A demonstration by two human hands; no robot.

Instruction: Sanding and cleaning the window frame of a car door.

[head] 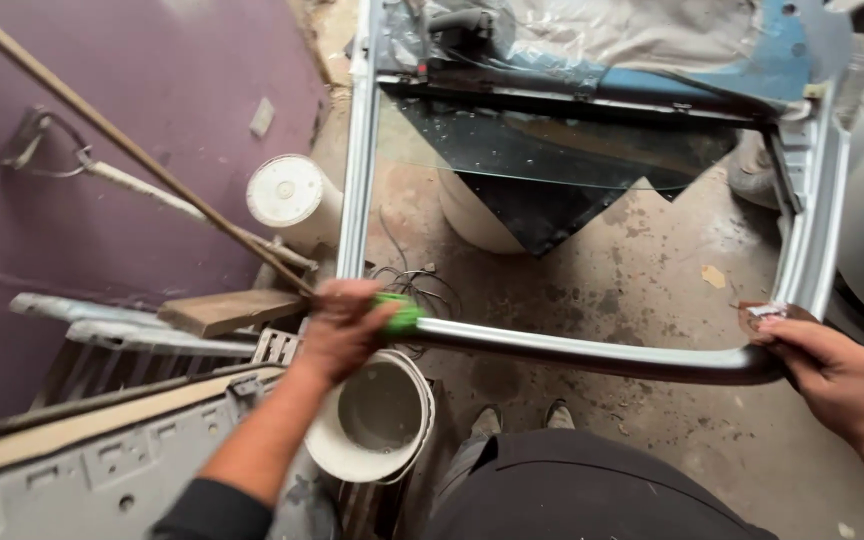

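left hand [344,325] at 9 o'clock, pinching a green pad [399,313] against the car door frame [592,352]. right hand [832,375] at 3 o'clock, curled around the frame's corner.

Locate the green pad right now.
Head view, left of centre: the green pad is under the left hand, pressed on the grey door frame, above the white bucket.

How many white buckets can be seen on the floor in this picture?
3. One open white bucket stands below the left hand; a lidded one lies left of the door frame; a third stands behind the glass, partly hidden.
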